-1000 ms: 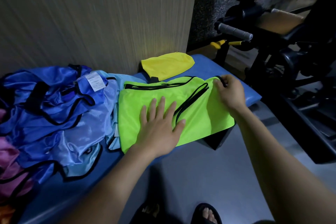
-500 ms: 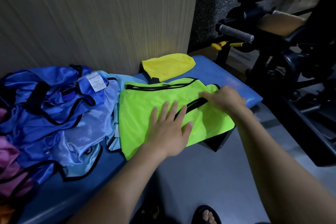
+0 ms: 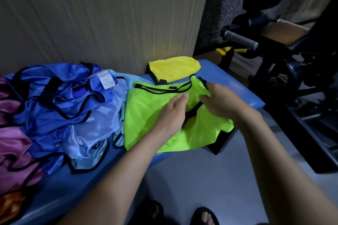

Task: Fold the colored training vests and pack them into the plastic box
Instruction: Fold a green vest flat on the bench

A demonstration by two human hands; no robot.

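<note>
Your green vest lies lengthwise along the table, neckline toward the wall. Your left hand presses flat; your right hand seemingly pinches its folded edge.

This is a gym or sports training room. To the right stands a black exercise machine with a grey foam-gripped handle, a tan padded seat and yellow levers, on a plain grey floor. Against the wood-grain wall runs a blue padded surface heaped with mesh training vests in blue, purple, orange, yellow and bright green, the sort teams pull on for drills.
</note>
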